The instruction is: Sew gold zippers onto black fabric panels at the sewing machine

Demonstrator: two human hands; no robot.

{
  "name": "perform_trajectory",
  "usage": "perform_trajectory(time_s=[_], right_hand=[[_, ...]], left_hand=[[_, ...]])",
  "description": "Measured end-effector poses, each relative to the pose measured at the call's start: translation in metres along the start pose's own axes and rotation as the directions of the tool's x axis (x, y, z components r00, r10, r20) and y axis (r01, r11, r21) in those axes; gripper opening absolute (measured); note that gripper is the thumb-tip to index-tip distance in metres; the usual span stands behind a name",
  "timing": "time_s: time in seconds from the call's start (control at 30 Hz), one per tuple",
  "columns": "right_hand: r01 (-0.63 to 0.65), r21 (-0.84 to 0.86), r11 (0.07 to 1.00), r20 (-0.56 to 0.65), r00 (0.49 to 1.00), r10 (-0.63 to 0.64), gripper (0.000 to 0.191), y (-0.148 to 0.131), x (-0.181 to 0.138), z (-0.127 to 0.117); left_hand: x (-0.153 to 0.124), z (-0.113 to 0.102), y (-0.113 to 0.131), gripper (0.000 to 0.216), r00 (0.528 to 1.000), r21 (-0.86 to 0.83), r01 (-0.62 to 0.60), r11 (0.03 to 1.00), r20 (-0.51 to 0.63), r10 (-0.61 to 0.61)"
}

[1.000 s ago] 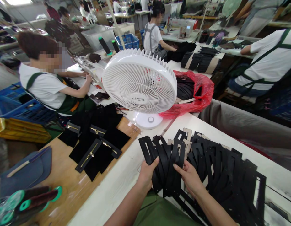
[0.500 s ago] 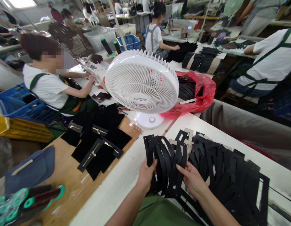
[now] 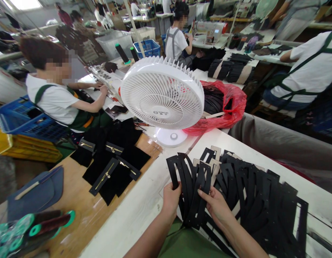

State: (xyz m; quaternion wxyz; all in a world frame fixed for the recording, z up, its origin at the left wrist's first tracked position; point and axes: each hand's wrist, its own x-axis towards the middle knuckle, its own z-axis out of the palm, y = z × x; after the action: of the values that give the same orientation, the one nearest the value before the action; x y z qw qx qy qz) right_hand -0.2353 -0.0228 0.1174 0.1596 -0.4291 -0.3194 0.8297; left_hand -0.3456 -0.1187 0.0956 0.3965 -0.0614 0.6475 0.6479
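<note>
Several black slotted strips (image 3: pixel 187 175), each with a long narrow cut-out, are held upright in a loose bundle between my two hands. My left hand (image 3: pixel 171 200) is closed round the left edge of the bundle, its fingers partly hidden behind the strips. Pinched by my right hand (image 3: pixel 214 202), thumb in front, is the strip on the right side of the bundle. Beside my right hand a spread pile of similar black strips (image 3: pixel 262 200) covers the white table (image 3: pixel 133 222). A few beige backing sides show among them.
A white fan (image 3: pixel 163 96) stands ahead of my hands, with a red plastic bag (image 3: pixel 232 104) behind it. Black fabric pieces with zippers (image 3: pixel 104 177) and thread spools (image 3: pixel 50 224) lie on the wooden table to the left. A co-worker (image 3: pixel 55 96) sits sewing beyond it.
The held strips have been drawn closer together, my left hand moving slightly right toward my right hand. My right hand has shifted a little left.
</note>
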Motion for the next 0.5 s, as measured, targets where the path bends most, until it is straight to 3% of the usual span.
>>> perform_trajectory(time_s=[0.27, 0.5], right_hand=[[0.054, 0.004, 0.999, -0.018, 0.998, -0.054, 0.036, 0.003, 0.006, -0.007], [0.095, -0.034, 0.995, -0.001, 0.995, -0.095, 0.038, 0.001, 0.003, -0.003]], left_hand=[[-0.008, -0.012, 0.021, 0.052, 0.980, -0.107, 0.028, 0.994, 0.199, -0.006], [-0.006, -0.014, 0.018, 0.037, 0.972, -0.039, -0.012, 0.999, 0.233, 0.021]])
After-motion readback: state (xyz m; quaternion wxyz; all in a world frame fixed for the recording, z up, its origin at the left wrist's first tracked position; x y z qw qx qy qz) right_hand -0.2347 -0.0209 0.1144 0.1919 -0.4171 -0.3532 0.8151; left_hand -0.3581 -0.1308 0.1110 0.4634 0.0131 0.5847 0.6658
